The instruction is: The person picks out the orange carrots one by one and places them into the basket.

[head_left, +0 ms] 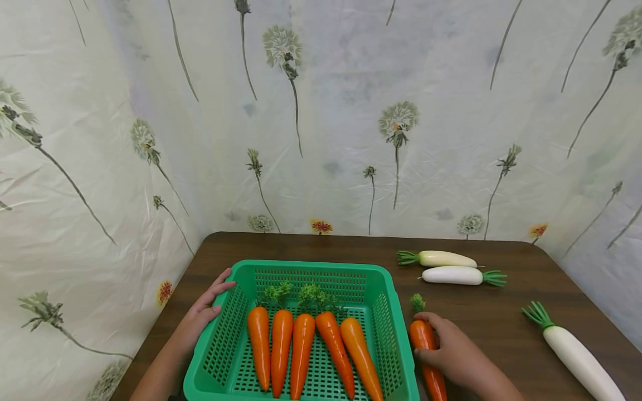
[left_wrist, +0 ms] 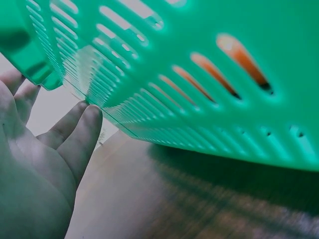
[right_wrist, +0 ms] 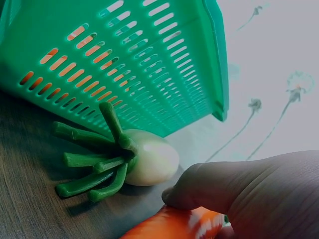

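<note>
A green slotted basket [head_left: 228, 328] holds several orange carrots [head_left: 302, 351] with leafy green tops, lying side by side. My left hand [head_left: 203, 312] touches the basket's left side near the far corner; in the left wrist view its fingers [left_wrist: 82, 134] look fairly straight against the outer wall. Just outside the right wall, my right hand [head_left: 453, 348] grips another carrot [head_left: 435, 384], thumb on one side and fingers on the other. The right wrist view shows this carrot [right_wrist: 172, 224] under the thumb, its lower end out of frame.
Two white radishes [head_left: 451, 275] lie at the back right of the brown table [head_left: 481, 309]. A larger white radish [head_left: 582, 359] lies at the far right. Beside the basket, a green-stemmed radish [right_wrist: 152, 158] shows in the right wrist view. Behind hangs a flower-patterned curtain [head_left: 331, 184].
</note>
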A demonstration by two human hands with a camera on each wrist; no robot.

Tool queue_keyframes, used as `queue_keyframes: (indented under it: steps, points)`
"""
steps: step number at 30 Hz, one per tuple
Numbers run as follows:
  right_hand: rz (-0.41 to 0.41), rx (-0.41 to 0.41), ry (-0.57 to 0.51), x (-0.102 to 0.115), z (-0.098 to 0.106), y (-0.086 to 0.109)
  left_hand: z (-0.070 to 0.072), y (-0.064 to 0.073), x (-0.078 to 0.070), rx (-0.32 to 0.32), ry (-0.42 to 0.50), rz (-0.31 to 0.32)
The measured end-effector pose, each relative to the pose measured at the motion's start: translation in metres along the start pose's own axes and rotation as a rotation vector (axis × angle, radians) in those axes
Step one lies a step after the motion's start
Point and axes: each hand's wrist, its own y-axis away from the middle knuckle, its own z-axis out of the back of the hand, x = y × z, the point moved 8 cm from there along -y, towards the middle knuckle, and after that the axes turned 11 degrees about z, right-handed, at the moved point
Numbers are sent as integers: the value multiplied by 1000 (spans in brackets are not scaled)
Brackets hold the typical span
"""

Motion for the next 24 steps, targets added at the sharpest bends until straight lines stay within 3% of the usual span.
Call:
queue_keyframes:
  steps: [13,24]
  points:
    - [-20,-61,5,5,4,0,1,0,-2,-3,9,11]
    - [-11,-153,-79,15,13,5,2,0,3,-21,-18,27]
